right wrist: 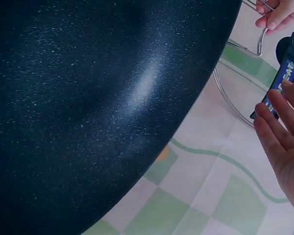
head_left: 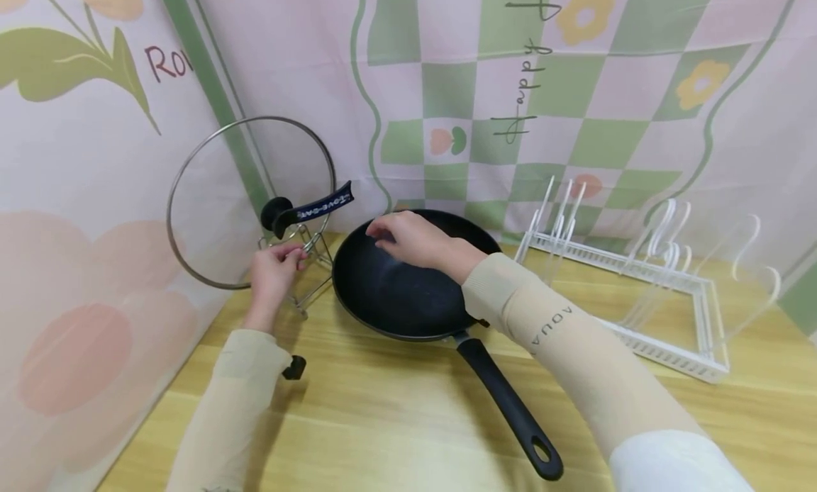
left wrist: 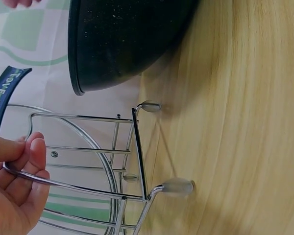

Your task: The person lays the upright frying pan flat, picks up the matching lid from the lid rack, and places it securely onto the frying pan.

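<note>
My left hand [head_left: 276, 265] pinches the looped end of a metal wire rack [left wrist: 139, 156] between thumb and fingers. A glass lid [head_left: 213, 194] with a metal rim stands upright in this rack, its black knob and dark blue lettered handle [head_left: 322, 205] facing right. Beside the rack is a black frying pan [head_left: 402, 293], its long black handle [head_left: 510, 400] pointing toward me. My right hand [head_left: 415, 238] hovers over the pan's far part with nothing in its grasp; in the right wrist view its fingers [right wrist: 272, 132] are loosely extended, overlapping the lid handle.
On the right of the wooden table [head_left: 383, 421] stands a white rack [head_left: 676, 361] with upright curved dividers. A patterned cloth [head_left: 440, 88] hangs close behind the pan, and another printed cloth [head_left: 76, 194] borders the left side.
</note>
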`<state>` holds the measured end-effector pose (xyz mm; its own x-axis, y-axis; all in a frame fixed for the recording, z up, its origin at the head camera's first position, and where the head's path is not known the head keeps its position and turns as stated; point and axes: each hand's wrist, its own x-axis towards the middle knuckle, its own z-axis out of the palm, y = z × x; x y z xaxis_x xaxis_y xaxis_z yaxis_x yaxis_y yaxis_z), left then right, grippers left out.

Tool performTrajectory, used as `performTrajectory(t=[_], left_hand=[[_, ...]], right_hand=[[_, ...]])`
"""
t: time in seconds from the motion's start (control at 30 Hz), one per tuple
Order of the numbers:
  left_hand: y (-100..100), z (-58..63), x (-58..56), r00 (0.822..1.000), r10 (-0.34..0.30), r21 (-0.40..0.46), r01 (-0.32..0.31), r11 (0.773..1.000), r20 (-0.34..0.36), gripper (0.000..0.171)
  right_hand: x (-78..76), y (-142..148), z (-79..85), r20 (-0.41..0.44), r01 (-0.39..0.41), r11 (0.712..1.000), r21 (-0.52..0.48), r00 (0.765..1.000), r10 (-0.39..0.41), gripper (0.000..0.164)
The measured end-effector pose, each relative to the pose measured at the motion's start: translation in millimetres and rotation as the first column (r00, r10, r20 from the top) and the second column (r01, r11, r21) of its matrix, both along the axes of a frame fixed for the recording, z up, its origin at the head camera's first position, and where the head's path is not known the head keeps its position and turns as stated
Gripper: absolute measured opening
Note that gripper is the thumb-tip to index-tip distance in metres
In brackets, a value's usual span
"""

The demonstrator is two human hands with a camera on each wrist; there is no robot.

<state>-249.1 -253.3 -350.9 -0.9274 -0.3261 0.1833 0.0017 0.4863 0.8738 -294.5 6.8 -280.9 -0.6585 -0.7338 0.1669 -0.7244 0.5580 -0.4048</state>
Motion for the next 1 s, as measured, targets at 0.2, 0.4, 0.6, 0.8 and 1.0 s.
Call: performTrajectory(t=[0.2,0.4,0.6,0.8,1.0], left_hand=[[-0.9,-0.4,-0.2,1.000,0.011,0.006,-0.011,1.000,0.012,0.022],[0.1,-0.7,-2.0,1.000,0.012,0.035,-0.013,0.999,0.019,0.022],[-0.4,1.6,-4.2,1.000,0.018,0.029,-0.018,0.999,0.008,0.021],[-1.9,0.5,-4.1,1.000,0.017,0.050,-0.017,0.999,-0.001,0.021],[-1.9,-1.5,-4.2,1.000,0.017,0.070,-0.017,0.997,-0.001,0.021]], right_hand=[[-11.6,-23.3,2.0,-0.066,0.019,1.000,-0.013,0.998,-0.019,0.031],[-20.9,-46.0,4.8,-0.116,0.031,0.999,-0.026,0.993,-0.034,0.037],[-31.6,-60.6,0.4,-0.168,0.026,0.998,-0.060,0.985,-0.036,0.044],[-36.7,-71.4,-5.3,-0.026,0.106,0.976,-0.190,0.993,-0.113,0.046],[-41.0,-81.5,-11.4,0.130,0.203,0.915,-0.348,0.977,-0.167,0.042]])
